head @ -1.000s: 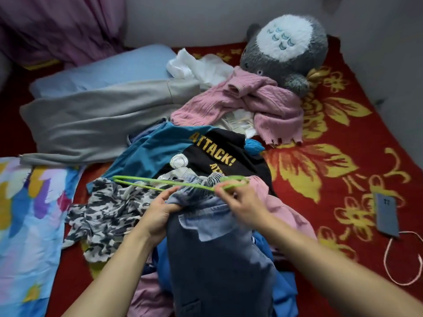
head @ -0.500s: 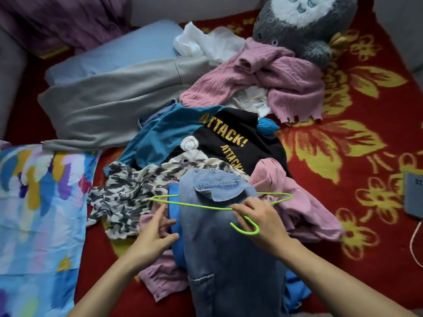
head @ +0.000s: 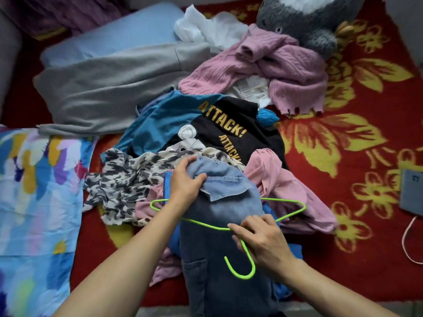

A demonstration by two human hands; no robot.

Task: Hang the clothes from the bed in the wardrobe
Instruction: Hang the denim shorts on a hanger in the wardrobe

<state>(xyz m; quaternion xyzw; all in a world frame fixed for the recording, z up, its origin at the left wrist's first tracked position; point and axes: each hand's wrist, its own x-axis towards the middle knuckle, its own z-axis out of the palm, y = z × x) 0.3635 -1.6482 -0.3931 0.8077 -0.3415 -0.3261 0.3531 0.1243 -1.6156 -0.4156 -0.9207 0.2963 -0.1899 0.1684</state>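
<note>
I read this step as loading one garment onto its hanger before carrying it off; the wardrobe is not in view. The jeans [head: 229,202] lie on top of the clothes pile at the near edge of the bed [head: 354,138], folded over the lower bar of the green hanger [head: 206,223]. The bar is hidden under the denim and the sloped wires cross on top. My left hand [head: 185,181] grips the folded end of the jeans, thumb over the cloth, apparently to pull the fold through and even the two halves so the weight balances. My right hand [head: 263,243] curls its fingers round the hanger's neck just above the hook, holding the wire flat against the denim so it cannot slide. The hook points toward me, ready for lifting. The other garments lie unhung beyond.
</note>
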